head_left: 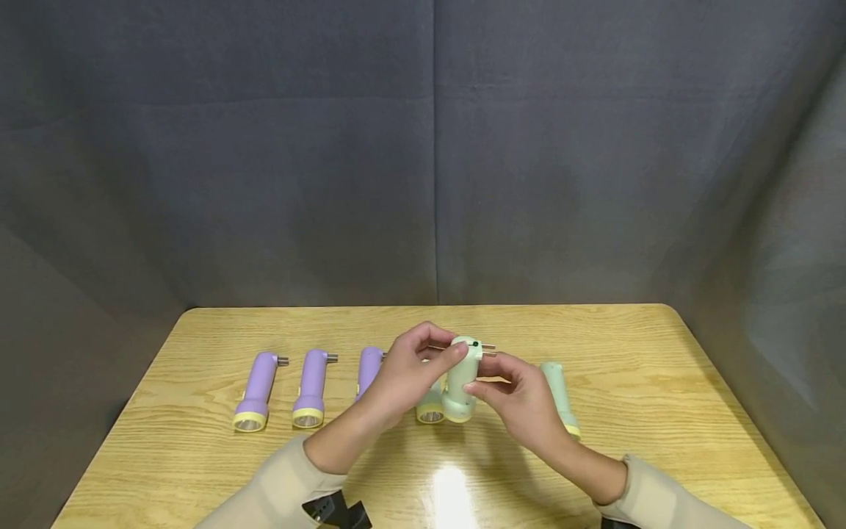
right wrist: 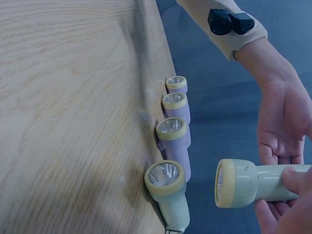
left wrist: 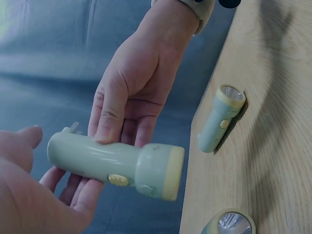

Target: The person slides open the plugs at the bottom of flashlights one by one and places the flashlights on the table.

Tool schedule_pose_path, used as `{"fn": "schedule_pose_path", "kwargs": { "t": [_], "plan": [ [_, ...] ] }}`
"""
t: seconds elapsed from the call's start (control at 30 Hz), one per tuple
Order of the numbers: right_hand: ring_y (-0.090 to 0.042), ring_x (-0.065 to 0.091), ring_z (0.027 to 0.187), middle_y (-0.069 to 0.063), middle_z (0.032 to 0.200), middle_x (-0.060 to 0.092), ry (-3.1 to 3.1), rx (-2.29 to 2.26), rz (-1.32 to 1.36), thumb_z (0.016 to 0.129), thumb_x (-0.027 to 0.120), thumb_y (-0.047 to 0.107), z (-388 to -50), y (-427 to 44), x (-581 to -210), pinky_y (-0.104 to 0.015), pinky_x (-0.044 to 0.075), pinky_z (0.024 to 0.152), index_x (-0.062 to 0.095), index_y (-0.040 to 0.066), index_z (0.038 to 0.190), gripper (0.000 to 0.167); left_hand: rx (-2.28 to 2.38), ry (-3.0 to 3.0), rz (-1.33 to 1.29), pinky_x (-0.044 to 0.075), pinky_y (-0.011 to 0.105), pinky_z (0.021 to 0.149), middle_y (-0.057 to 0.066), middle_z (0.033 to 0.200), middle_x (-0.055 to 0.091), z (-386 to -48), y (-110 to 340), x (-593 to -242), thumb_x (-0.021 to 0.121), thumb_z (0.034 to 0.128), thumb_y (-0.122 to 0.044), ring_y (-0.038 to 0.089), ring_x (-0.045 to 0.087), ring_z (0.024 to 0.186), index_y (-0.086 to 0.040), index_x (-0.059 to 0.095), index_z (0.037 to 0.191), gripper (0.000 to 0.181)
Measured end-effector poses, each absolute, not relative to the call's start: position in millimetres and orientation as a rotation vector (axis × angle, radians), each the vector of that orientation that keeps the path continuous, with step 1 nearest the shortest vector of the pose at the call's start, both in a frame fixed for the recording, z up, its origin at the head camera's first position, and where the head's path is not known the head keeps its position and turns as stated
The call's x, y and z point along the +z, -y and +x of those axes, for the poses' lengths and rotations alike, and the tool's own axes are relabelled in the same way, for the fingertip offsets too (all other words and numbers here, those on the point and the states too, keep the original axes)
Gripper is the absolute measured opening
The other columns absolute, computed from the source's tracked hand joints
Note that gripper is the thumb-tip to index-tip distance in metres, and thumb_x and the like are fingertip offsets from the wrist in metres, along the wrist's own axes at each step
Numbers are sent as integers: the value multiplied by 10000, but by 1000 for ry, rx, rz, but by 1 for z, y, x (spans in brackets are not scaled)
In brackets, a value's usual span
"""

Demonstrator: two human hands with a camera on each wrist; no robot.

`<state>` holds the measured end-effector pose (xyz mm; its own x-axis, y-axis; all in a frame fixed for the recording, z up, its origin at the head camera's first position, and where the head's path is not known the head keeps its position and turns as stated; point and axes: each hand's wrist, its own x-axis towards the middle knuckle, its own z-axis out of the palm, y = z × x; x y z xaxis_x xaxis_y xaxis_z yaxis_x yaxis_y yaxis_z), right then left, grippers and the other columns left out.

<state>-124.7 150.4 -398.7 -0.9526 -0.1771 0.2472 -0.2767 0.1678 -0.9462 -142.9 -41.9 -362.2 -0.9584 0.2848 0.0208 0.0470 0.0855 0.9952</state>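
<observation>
A pale green flashlight with a yellow rim is held above the table, lens end down, two metal plug prongs jutting from its top. My right hand grips the body, its thumb pressed against the side, as the right wrist view also shows. At the plug end is my left hand, fingers curled behind the body. In the left wrist view its thumb stands beside that end, apart from the surface. A yellow switch shows on the flashlight's side.
Three purple flashlights lie in a row on the left of the wooden table. One green flashlight lies partly hidden beneath the held one. Another green flashlight is behind my right hand. Grey curtain surrounds the table.
</observation>
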Motion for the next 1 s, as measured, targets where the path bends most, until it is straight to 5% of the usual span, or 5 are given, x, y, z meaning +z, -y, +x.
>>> {"fn": "schedule_pose_path", "kwargs": {
  "t": [0.5,0.7,1.0],
  "plan": [
    [-138,674,979,-166,1110,704,2322,1981,476,917,732,5,-126,-154,-394,-287,593,835,680,-64,1199,295,2002,-2087,561,522,364,997,116,1343,623,-145,56,-373,706,969,-95,271,607,1213,-53,558,1425,481],
    [-138,663,963,-121,1104,693,2276,2092,500,944,688,-17,-126,-154,-394,-308,599,839,650,-115,1204,280,2015,-2064,599,536,349,969,151,1347,607,-143,56,-379,715,954,-61,301,601,1208,-57,516,1465,548],
    [-148,658,980,-240,1171,650,2284,2121,487,970,659,-5,-126,-154,-395,-295,598,829,636,-122,1210,269,2054,-2052,606,554,302,902,187,1292,604,-142,52,-386,710,945,-21,302,613,1151,-62,489,1488,588]
  ]
}}
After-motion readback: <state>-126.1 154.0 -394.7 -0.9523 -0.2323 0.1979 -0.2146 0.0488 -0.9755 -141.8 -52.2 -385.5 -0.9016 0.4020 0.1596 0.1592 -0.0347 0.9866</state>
